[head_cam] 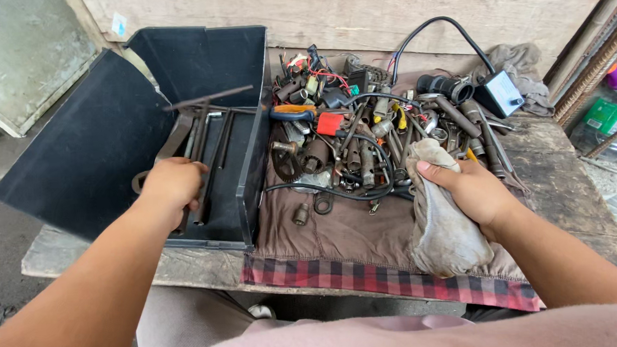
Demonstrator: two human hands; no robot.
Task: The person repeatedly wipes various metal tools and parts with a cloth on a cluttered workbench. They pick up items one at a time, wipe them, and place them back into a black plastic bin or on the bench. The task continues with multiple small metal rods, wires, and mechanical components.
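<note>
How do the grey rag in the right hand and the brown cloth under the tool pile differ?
The grey rag is bunched up and gripped in the right hand; the brown cloth lies spread flat on the wooden table. The rag is plain pale grey and stained; the cloth is brown with a red plaid edge. The rag carries nothing; the cloth carries the tool pile. Both are worn fabric.
</note>
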